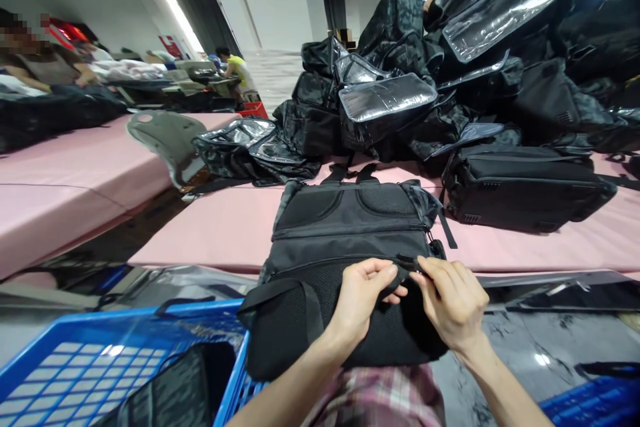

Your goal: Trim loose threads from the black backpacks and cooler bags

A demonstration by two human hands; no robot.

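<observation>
A black backpack [350, 237] lies with its strap side up, partly on the pink table and partly over my lap. My left hand [367, 290] pinches a black strap end [393, 280] above the backpack's lower mesh panel. Close beside it, my right hand [450, 293] is closed on a dark piece of webbing [409, 260] at the right side. The two hands almost touch, and their fingers hide most of what lies between them. A loose shoulder strap [310, 307] loops over the panel left of my left hand.
Bags with shiny silver linings [387, 97] are heaped at the back. Another black bag [525, 187] stands right on the pink table [200, 230]. A blue basket [50, 330] holding a dark bag sits at lower left. A grey chair [167, 137] and people are farther back.
</observation>
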